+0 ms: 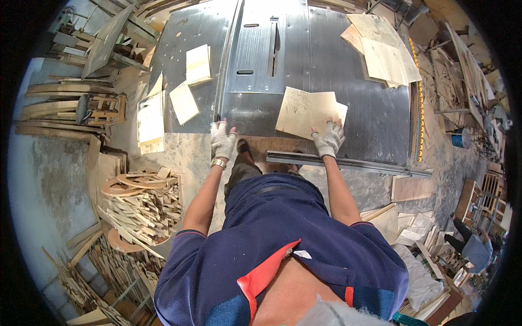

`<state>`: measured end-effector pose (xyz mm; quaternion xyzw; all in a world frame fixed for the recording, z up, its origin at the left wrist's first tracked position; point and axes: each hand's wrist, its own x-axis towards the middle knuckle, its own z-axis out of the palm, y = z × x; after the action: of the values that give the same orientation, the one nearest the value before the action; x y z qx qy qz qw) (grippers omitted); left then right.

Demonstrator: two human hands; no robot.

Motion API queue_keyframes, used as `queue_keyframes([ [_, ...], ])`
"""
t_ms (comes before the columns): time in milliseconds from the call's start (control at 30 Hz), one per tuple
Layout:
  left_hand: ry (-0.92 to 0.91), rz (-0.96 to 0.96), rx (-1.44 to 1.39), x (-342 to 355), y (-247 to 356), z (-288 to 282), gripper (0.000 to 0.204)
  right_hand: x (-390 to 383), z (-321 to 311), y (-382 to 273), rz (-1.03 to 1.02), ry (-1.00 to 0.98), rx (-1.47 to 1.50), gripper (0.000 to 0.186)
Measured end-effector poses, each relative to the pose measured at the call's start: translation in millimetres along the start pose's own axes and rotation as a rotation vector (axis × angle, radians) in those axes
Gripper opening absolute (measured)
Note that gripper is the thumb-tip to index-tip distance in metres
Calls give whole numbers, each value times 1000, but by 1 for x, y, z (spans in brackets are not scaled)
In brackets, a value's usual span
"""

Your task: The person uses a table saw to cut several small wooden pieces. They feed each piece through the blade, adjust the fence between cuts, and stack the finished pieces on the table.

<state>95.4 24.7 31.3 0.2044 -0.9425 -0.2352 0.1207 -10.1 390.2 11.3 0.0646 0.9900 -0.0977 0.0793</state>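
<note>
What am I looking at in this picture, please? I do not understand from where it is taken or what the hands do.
The camera sits on a person's head and looks down, so you see their own arms and blue shirt from above. The round lens bends straight edges. In front stands a metal saw table with a saw blade in a slot. The gloved left hand rests on the table's near edge and holds nothing. The gloved right hand presses on a stack of plywood sheets lying flat on the table. More plywood pieces lie at the far right, and small boards on the left. Wood scraps are piled on the floor.
</note>
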Motion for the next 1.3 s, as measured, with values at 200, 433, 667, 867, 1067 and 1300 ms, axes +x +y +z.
queue_keyframes([
  [200,-66,60,78,83,-59,-1,65,4,-9,24,248,41,-30,88],
  [433,-344,181,-148,190,-79,32,94,-14,-9,-69,440,236,-206,99],
  [667,-368,119,-171,197,-66,66,111,-150,75,-227,-377,-286,540,24],
  [867,-276,76,-246,189,-68,74,107,-181,194,-261,1031,-780,1294,35],
  [1067,-294,67,-246,189,-68,73,102,-140,199,-308,753,-964,1834,43],
  [1300,-274,84,-265,191,-67,73,101,-145,208,-324,756,-910,1683,38],
])
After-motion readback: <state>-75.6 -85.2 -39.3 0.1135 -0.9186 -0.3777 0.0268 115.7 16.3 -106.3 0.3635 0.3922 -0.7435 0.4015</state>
